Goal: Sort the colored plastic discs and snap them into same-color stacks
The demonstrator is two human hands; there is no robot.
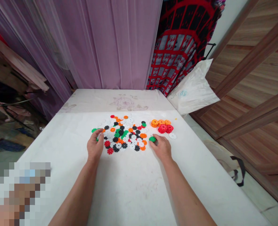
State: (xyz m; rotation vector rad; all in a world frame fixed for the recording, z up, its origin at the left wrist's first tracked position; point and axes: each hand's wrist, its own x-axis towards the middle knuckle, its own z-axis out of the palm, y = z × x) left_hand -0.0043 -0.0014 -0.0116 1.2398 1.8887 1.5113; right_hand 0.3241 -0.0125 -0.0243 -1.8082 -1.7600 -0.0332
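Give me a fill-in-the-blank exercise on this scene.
Held in the right hand is something ____.
Just nearer than the orange pile is a ____ cluster.
Near that cluster lies a lone ____ disc.
The curtain straight beyond the table is ____.
Missing words: green; red; white; purple.

Cannot make out a single legible word, number or brand. On the white bag [196, 89], at two o'clock from the centre of the view, can spot a small round teal mark [183, 93], printed on the side and too blurred to read. Higher up, at one o'clock, on the red-and-black cloth [180, 47], can pick out rows of pale, card-like panels [170, 41] bearing small red and dark figures, but cannot tell whether to take them for numbers, letters or plain ornament.
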